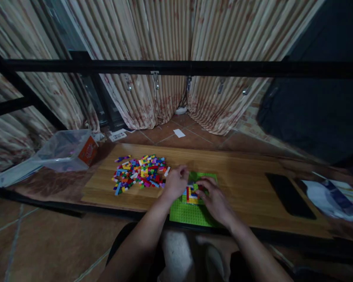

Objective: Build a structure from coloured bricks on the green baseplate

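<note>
A green studded baseplate (pixel 191 215) lies on the wooden board in front of me. On it stands a small build of toy bricks (pixel 193 197) in red, yellow, white and blue. My left hand (pixel 175 183) is over the baseplate's upper left side with its fingers curled together; anything in them is too small or hidden to make out. On the build's right side, my right hand (pixel 214 197) has its thumb and fingers closed around the bricks, covering part of them. A pile of loose mixed-colour bricks (pixel 144 171) is spread left of my left hand.
The wooden board (pixel 241 172) carries a black phone-like slab (pixel 290 194) on the right. Beyond it lies a white and purple packet (pixel 338 197). A clear plastic box (pixel 67 150) with an orange label stands at left. A dark metal rail (pixel 176 67) crosses before striped curtains.
</note>
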Motion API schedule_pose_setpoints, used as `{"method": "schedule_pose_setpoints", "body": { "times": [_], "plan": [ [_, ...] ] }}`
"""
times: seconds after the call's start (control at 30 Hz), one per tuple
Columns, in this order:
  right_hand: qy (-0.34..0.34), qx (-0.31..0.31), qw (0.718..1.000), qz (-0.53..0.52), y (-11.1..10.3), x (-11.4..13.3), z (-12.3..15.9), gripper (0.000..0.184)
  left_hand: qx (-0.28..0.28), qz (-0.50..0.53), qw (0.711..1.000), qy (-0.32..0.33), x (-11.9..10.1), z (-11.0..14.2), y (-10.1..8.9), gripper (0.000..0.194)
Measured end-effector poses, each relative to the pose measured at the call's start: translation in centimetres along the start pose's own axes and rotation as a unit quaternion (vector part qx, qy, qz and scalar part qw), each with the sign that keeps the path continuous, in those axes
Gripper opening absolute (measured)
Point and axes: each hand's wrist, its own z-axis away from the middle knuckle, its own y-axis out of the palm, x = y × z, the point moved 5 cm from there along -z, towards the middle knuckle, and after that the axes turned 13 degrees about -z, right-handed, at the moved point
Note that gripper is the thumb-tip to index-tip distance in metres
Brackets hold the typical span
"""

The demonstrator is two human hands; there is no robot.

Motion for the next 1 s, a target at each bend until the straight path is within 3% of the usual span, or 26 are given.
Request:
{"method": "schedule_pose_setpoints", "body": {
  "times": [0.43, 1.0],
  "plan": [
    [-0.002, 0.046, 0.994, 0.097, 1.1, -0.6, -0.5, 0.015, 0.108, -0.111, 0.988, -0.015, 0.4, 0.7, 1.1, 0.035],
    [0.010, 0.061, 0.995, 0.080, 0.8, -1.2, -0.8, 0.021, 0.131, -0.130, 0.983, 0.000, 0.7, 0.7, 1.8, 0.037]
  ]
}}
